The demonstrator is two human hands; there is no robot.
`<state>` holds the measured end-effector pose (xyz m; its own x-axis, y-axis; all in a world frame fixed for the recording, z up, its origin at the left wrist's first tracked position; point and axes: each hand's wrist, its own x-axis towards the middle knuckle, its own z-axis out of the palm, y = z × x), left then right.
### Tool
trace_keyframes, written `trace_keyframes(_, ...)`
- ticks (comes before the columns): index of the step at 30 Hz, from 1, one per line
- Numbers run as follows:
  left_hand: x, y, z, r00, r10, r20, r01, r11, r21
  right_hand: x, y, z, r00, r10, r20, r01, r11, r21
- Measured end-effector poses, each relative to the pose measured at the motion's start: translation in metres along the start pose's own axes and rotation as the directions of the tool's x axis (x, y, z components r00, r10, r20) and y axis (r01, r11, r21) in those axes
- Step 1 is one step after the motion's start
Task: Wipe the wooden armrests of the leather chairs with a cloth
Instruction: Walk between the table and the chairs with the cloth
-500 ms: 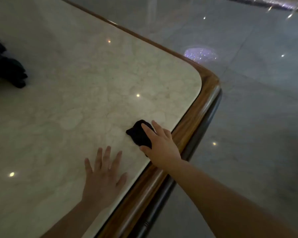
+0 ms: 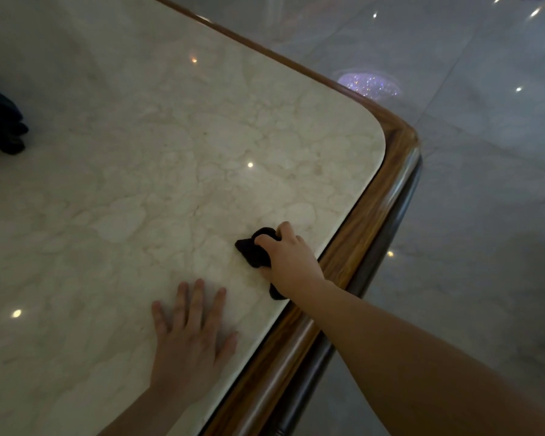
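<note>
1. Right hand (image 2: 288, 259) is clenched around a bunched dark cloth (image 2: 255, 251), pressing it onto the marble tabletop (image 2: 158, 171) just inside the wooden edge band (image 2: 353, 247). Cloth sticks out past the fingers toward the table centre, and a small tail shows under the wrist.
2. Left hand (image 2: 191, 338) is released: flat, fingers spread, palm down on the marble near the same edge, grasping nothing. Reads as a brace.
3. No leather chair or wooden armrest in view. The task's targets are out of frame, so my read is the armrest wiping is not the step in hand; this is a tabletop wipe or a pause with the cloth.
4. To do this stroke well: open the wad flatter so more fabric contacts the surface, and keep pressure even. Run strokes parallel to the wooden band, overlapping, and carry the cloth over the marble/wood seam, where grime probably collects.
5. Keep the left hand planted but off the wiped strip, or it will likely leave prints on the polished stone.
6. Risk: the wad is small and close to the edge; a fast stroke could slide off the rounded rim toward the floor (image 2: 469, 215).
7. Containers: none visible. No bucket, spray bottle or tray. Cannot tell if the cloth is damp.
8. A dark object (image 2: 4, 124) lies on the tabletop at the far left, well apart from both hands; too dim to identify.
</note>
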<state>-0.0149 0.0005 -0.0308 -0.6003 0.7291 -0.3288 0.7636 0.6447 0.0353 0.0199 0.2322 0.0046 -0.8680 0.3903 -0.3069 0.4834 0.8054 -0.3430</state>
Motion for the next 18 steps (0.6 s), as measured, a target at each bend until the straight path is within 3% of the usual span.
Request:
trace_keyframes(7,-0.004,0.002,-0.042,0.996,-0.073,0.055,0.074,0.997,-0.012,-0.036,0.003,-0.031,0.997,0.05,-0.063,-0.042,0.992,0.115)
trace_keyframes(18,-0.05,0.048,-0.156,0.996,0.073,-0.054,-0.07,0.996,0.047,-0.157,0.013,-0.136,0.955,0.215,-0.206,-0.159,0.953,0.257)
